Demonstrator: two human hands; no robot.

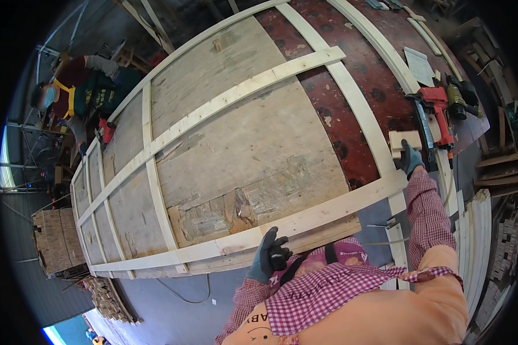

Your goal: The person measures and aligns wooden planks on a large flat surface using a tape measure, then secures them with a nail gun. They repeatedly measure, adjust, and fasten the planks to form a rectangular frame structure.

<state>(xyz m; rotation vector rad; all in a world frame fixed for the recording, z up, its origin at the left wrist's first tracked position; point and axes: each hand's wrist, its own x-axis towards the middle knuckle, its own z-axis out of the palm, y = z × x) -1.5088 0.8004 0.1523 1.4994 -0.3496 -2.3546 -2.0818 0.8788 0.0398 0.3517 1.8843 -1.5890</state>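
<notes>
My right hand, in a blue-grey glove, grips a small wooden block over the right end of the near timber rail. My left hand, gloved alike with dark fingertips, is beside the near edge of a large timber frame. Its fingers are loosely bent and apart, and nothing shows in them. Pale slats of the frame cross one another over worn plywood and a dark red, spotted board. To the right of the block lies a red nail gun.
Another tool, dark and olive, sits by the nail gun, near a sheet of paper. At the far left a co-worker bends over the frame with a red tool. Stacked timber stands at left; a hose crosses the floor.
</notes>
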